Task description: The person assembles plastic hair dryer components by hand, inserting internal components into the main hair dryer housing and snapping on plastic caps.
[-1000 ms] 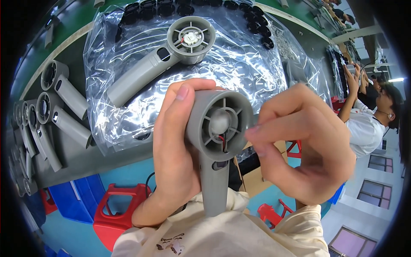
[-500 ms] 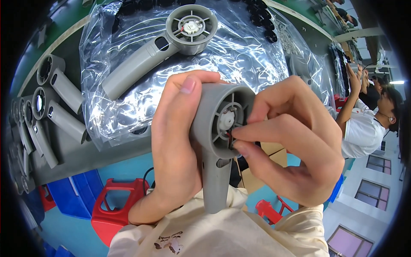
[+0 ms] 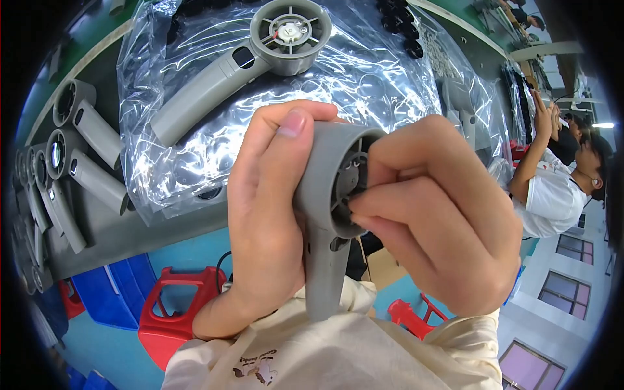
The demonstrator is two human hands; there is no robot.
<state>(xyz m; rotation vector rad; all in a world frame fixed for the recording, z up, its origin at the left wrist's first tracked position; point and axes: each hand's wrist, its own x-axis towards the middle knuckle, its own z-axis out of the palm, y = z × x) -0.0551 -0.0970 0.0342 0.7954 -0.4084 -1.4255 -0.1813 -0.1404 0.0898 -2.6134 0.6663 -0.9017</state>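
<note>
My left hand [image 3: 265, 201] is wrapped round the grey ring-shaped head of a handheld fan housing [image 3: 320, 172], its thumb at the top. The fan's handle points down toward my shirt, and the ring's open side is turned to the right. Inside are spokes and a round hub, now in shadow. My right hand [image 3: 448, 221] is closed, with its fingertips pinched together inside the ring beside the hub. Whatever lies between them is hidden. Beyond my hands, a similar grey fan [image 3: 205, 97] lies on a clear plastic bag [image 3: 364, 97], its white hub facing up.
Several more grey fan housings [image 3: 97, 179] stand in a row along the left of the bench. Black round parts [image 3: 396, 26] lie at the back of the bag. Below are a red stool [image 3: 172, 318] and a blue bin [image 3: 114, 292]. A person in white [image 3: 552, 198] sits at the right.
My right fingertips have gone deeper into the ring, and the red wire seen by them earlier is now covered. The held fan has turned slightly, and its hub looks darker.
</note>
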